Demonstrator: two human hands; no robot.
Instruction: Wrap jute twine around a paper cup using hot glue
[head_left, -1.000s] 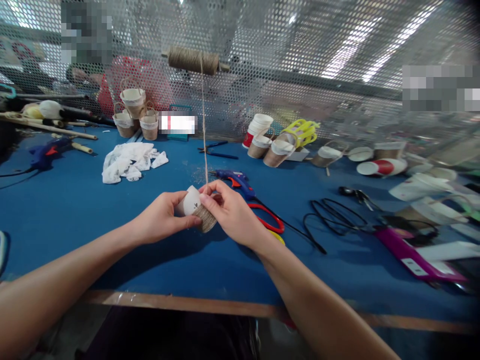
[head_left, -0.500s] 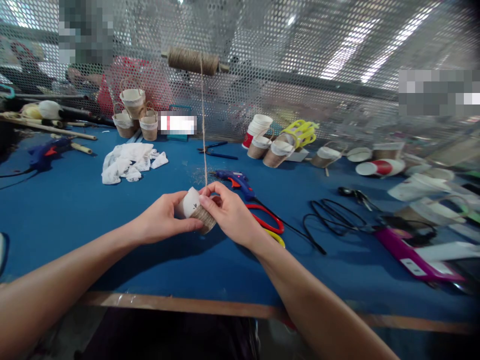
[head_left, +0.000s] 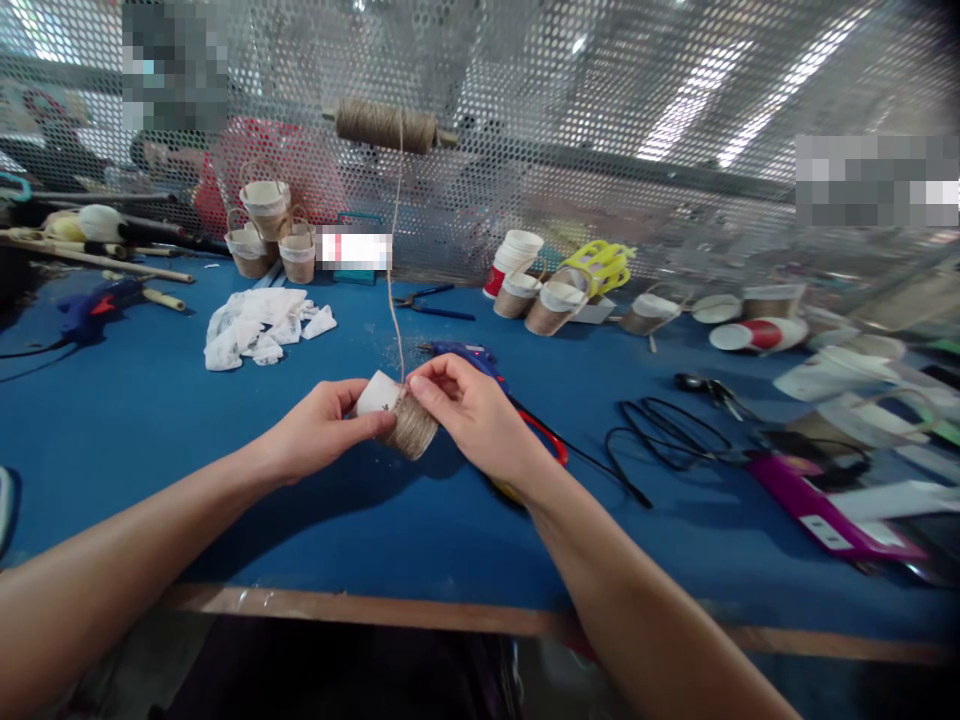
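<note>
My left hand (head_left: pixel 322 428) is closed around a white paper cup (head_left: pixel 377 393) tilted above the blue table. Brown twine (head_left: pixel 414 428) covers the cup's lower part in tight turns; the white part is bare with a small dark mark. Thumb and fingers of my right hand (head_left: pixel 480 412) pinch at the edge of the wrapped turns, where the loose strand (head_left: pixel 394 310) meets the cup. That strand rises, slightly slack, to a twine spool (head_left: pixel 384 124) on a bar by the mesh. Behind my right hand lie a blue glue gun (head_left: pixel 471 352) and red-handled scissors (head_left: pixel 553 442), both partly hidden.
Crumpled white fabric (head_left: pixel 259 325) lies at left, before several twine-wrapped baskets (head_left: pixel 298 262). Pliers (head_left: pixel 442 311) lie at the back. A second glue gun (head_left: pixel 94 308) is at far left. Baskets, stacked cups (head_left: pixel 517 250), a black cable (head_left: pixel 667 430) and a magenta power strip (head_left: pixel 817 500) fill the right.
The strand has gone from straight and taut to slightly bowed. My right fingers have shifted along the cup, showing more of the wrapped twine, and my right hand now covers more of the scissors.
</note>
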